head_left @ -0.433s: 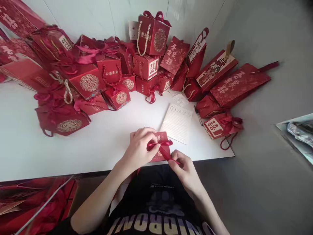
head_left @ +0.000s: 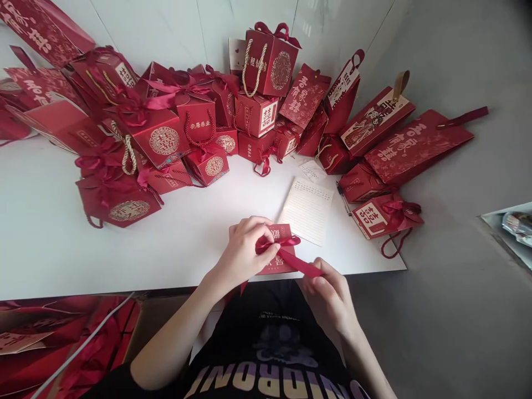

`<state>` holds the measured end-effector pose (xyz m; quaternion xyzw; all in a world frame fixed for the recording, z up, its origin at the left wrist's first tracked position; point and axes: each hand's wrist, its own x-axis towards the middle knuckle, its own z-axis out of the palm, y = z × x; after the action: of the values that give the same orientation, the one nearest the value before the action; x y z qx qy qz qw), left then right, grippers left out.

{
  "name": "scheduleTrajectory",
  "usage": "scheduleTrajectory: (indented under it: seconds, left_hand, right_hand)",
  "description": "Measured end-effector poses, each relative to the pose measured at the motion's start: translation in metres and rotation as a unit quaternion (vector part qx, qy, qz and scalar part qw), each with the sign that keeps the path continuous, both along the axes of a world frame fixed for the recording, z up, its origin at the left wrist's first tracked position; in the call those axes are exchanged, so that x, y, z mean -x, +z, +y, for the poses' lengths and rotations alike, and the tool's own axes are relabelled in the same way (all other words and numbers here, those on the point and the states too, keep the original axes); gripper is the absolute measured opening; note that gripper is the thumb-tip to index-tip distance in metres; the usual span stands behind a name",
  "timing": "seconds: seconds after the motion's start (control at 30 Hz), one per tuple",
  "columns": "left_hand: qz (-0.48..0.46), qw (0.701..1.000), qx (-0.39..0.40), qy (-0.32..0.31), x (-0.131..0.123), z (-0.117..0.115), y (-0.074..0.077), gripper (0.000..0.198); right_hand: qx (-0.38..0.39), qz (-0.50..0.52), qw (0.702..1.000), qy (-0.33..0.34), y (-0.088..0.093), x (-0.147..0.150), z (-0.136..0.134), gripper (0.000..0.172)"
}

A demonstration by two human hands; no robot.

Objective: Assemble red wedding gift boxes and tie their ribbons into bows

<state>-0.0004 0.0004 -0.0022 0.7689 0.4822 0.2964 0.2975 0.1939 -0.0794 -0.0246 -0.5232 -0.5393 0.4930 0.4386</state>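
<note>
A small flat red gift box [head_left: 281,261] with gold characters lies at the near edge of the white table [head_left: 50,244]. A red satin ribbon [head_left: 291,252] crosses it with a loop on top. My left hand [head_left: 245,249] rests on the box and pinches the ribbon at the knot. My right hand [head_left: 328,296], just off the table edge, pinches the ribbon's free end, which stretches from the knot toward it.
A lined white paper sheet [head_left: 308,209] lies just behind the box. Many red gift boxes and bags [head_left: 166,138] with ribbons and rope handles are heaped along the back wall and right side [head_left: 415,145]. More red bags [head_left: 62,343] sit below the table at left.
My right hand has moved right and toward me, drawing the ribbon end out longer. The left hand stays at the knot. The camera view shifted slightly.
</note>
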Motion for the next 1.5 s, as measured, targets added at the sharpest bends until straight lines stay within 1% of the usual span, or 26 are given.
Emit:
scheduleTrajectory:
  seconds: [0.07,0.1,0.17,0.23,0.27,0.33,0.43,0.5,0.6,0.7,0.8,0.87,0.93,1.03,1.1,1.17,1.27,1.4,1.5]
  left_hand:
    - [-0.007,1.0,0.009,-0.004,0.001,0.0,0.0,0.007]
    - [-0.009,1.0,0.014,-0.005,0.001,0.0,0.0,0.006]
    - [-0.014,1.0,0.022,-0.009,0.002,0.001,0.002,0.003]
    - [-0.024,0.999,0.027,-0.017,0.002,0.001,0.003,0.006]
    - [-0.031,0.999,0.03,-0.023,0.003,0.001,0.004,0.008]
    - [-0.053,0.998,0.035,-0.028,0.005,0.001,0.005,0.009]
    - [-0.097,0.995,0.034,-0.008,0.013,0.001,0.005,0.01]
    - [-0.113,0.993,0.034,0.002,0.019,0.001,0.003,0.009]
    - [-0.109,0.993,0.04,-0.002,0.024,0.002,0.0,0.007]
    - [-0.109,0.993,0.034,0.002,0.023,0.003,-0.001,0.009]
    - [-0.104,0.994,0.028,0.017,0.019,0.005,-0.002,0.003]
    - [-0.087,0.996,0.009,0.016,0.018,0.006,-0.002,0.01]
    - [-0.071,0.997,-0.026,-0.012,0.017,0.007,0.0,0.018]
    - [-0.058,0.993,-0.055,-0.083,0.016,0.008,0.005,0.023]
    - [-0.048,0.991,-0.047,-0.116,0.014,0.008,0.007,0.02]
    - [-0.036,0.991,-0.034,-0.128,0.01,0.008,0.009,0.013]
    - [-0.027,0.992,-0.02,-0.122,0.004,0.006,0.007,0.007]
    - [-0.036,0.994,-0.02,-0.106,0.0,0.004,0.005,0.009]
    - [-0.034,0.995,-0.012,-0.091,-0.002,0.003,0.005,0.009]
  right_hand:
    - [-0.038,-0.026,0.999,0.008,0.008,-0.001,-0.008,0.038]
    - [-0.048,-0.042,0.998,0.028,0.013,0.0,-0.011,0.04]
    - [-0.028,-0.074,0.991,0.106,0.022,0.007,-0.015,0.039]
    - [0.021,-0.11,0.975,0.193,0.027,0.02,-0.014,0.035]
    - [0.04,-0.132,0.965,0.224,0.028,0.028,-0.012,0.032]
    - [0.054,-0.179,0.95,0.252,0.028,0.042,-0.007,0.029]
    - [0.044,-0.202,0.943,0.261,0.027,0.054,0.0,0.032]
    - [0.041,-0.191,0.945,0.263,0.028,0.056,0.003,0.036]
    - [0.044,-0.175,0.949,0.257,0.029,0.056,0.005,0.043]
    - [0.063,-0.164,0.957,0.233,0.028,0.058,0.008,0.049]
    - [0.08,-0.154,0.962,0.212,0.026,0.061,0.009,0.05]
    - [0.085,-0.152,0.963,0.206,0.024,0.061,0.009,0.05]
    - [0.089,-0.15,0.965,0.198,0.023,0.061,0.009,0.049]
    - [0.096,-0.144,0.967,0.186,0.022,0.061,0.008,0.049]
    - [0.097,-0.141,0.969,0.178,0.021,0.062,0.007,0.048]
    - [0.093,-0.143,0.971,0.17,0.021,0.065,0.007,0.046]
    - [0.081,-0.159,0.973,0.148,0.02,0.071,0.006,0.046]
    - [0.059,-0.17,0.977,0.117,0.02,0.078,0.005,0.046]
    - [0.053,-0.166,0.979,0.107,0.02,0.081,0.005,0.047]
